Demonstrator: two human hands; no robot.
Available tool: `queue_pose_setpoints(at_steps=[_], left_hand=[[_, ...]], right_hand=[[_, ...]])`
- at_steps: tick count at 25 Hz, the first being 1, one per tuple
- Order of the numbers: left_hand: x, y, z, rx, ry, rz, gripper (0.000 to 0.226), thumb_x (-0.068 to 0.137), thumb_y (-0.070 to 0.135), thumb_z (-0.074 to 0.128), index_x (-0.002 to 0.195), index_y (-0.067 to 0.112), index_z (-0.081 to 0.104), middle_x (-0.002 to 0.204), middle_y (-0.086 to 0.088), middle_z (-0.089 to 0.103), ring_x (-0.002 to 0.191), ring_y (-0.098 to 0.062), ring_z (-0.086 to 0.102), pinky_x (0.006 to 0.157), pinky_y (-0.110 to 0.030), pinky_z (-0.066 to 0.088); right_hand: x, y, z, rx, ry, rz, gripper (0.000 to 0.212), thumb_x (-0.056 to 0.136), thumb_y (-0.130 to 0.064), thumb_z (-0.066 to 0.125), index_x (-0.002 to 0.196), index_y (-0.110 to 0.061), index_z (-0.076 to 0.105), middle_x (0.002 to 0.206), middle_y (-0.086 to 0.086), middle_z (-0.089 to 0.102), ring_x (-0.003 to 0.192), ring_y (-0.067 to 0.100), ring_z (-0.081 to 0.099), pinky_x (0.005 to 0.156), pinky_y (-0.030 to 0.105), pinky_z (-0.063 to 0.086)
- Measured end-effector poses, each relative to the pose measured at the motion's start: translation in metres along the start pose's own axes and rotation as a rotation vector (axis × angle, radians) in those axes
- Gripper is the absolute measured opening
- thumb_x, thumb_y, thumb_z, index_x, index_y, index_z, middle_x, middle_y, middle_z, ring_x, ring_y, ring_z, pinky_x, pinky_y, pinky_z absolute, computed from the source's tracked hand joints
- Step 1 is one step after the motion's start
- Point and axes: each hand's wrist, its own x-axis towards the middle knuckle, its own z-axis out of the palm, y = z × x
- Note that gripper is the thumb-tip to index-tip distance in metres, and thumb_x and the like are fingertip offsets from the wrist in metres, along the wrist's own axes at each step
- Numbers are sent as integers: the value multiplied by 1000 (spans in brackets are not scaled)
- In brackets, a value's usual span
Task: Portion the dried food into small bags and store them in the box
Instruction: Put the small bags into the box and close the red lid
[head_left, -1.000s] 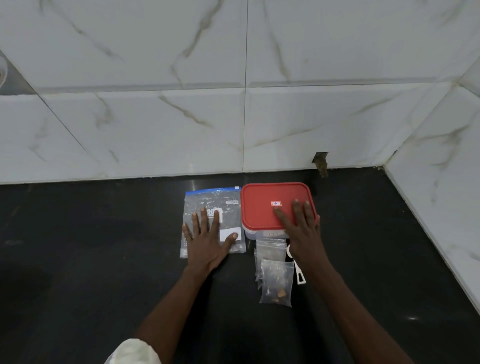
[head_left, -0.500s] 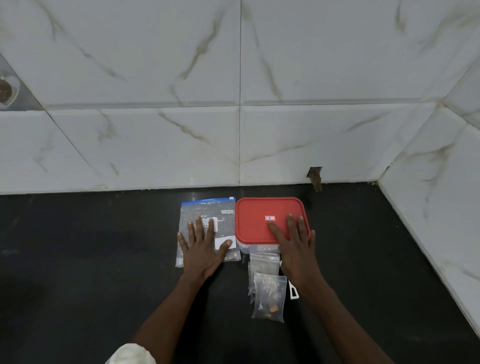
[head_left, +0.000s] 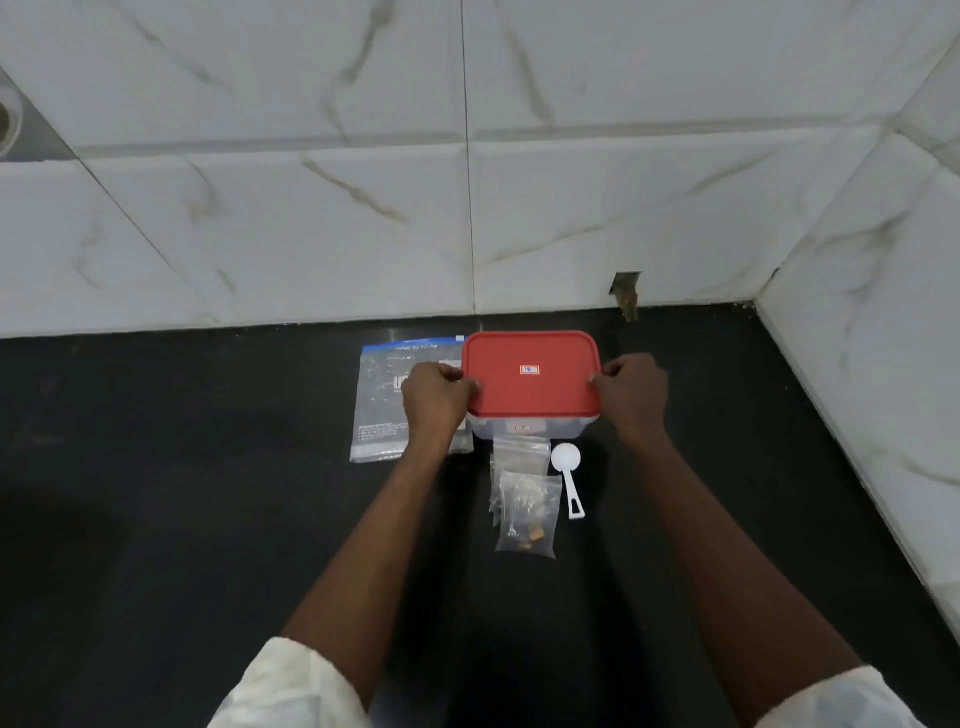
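Both hands grasp the storage box (head_left: 530, 428) at the start of a portioning job. The left hand (head_left: 435, 397) and the right hand (head_left: 631, 391) each curl round one short edge of the red lid (head_left: 530, 382), which sits closed on the box's translucent base. The matched grip on opposite sides looks meant to lift the lid off evenly, since the box must be open before any bags can go in.

The box stands on a black counter (head_left: 208, 519), with a marble-tiled wall (head_left: 571, 218) close behind it. Just left of the box, and partly under the left hand, a large bag (head_left: 382, 410) with a blue seal strip lies flat; it is apparently the supply of dried food. Directly in front of the box sits a short stack of small bags (head_left: 524, 499), the nearest holding a few brown pieces. A white scoop (head_left: 566, 475) lies in front of the box's right corner, bowl end toward it.

The layout reads as a compact workstation, with everything kept within reach of the box. Whether the box already holds anything cannot be told.
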Motion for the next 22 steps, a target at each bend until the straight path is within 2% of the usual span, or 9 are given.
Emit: queue_pose_setpoints(at_steps=[3,6,9,11,12,14,17,19,22], left_hand=[[-1,5,-1,26,14,-78,6,75,4,81,78,1,75,79,-14,75,77,-28,73,78,-42,62],[-1,9,-1,113,21,-109,6,74,3,73,76,-2,74,73,-15,72,71,-29,72,72,-36,61],[5,11,-5,144,-18,-126,16,72,4,65,82,-6,71,66,-12,67,63,-29,70,66,-36,59],[6,13,-8,133,-69,-108,11,72,5,63,76,-4,68,63,-11,59,56,-27,59,59,-38,55],[3,16,-11,106,-77,-83,10,75,8,64,69,0,63,61,-10,54,54,-25,51,56,-36,47],[-6,19,-24,-29,-52,-44,34,88,31,68,68,6,57,64,-9,50,56,-21,42,55,-32,36],[-32,9,-66,-399,-28,-162,65,94,63,50,79,1,63,68,-12,61,52,-20,51,52,-29,45],[-45,-17,-99,-552,-9,-271,64,95,58,54,85,-4,65,66,-16,66,53,-23,62,53,-30,56],[-59,-75,-130,-732,-19,-450,24,99,16,60,88,-5,64,60,-15,70,50,-19,69,49,-24,58]], right_hand=[[6,-1,2,77,-44,161,28,70,-19,79,87,1,67,86,16,70,80,31,68,66,32,51],[10,0,2,72,-66,230,36,72,-18,81,99,-1,66,98,15,68,89,31,66,76,36,55],[12,-4,-4,55,-75,203,23,75,-14,72,93,-1,64,87,12,64,79,29,63,67,32,51],[12,-5,-11,63,-93,164,15,73,-12,66,83,-2,63,77,10,62,72,27,62,62,33,50],[11,-6,-16,84,-90,134,12,72,-12,65,79,-2,62,73,10,61,68,26,61,61,35,51],[0,-13,-28,176,-44,47,9,73,-10,67,79,-5,63,71,4,61,65,20,58,65,35,52],[-43,-31,-35,372,-58,-151,21,78,-3,70,95,-11,62,72,-6,57,64,6,55,63,20,49],[-78,-35,-19,373,-132,-304,25,79,0,70,94,-17,60,74,-1,58,68,13,60,66,30,54],[-115,-20,25,326,-252,-353,27,77,1,70,82,-25,62,82,3,63,75,24,66,72,40,57]])
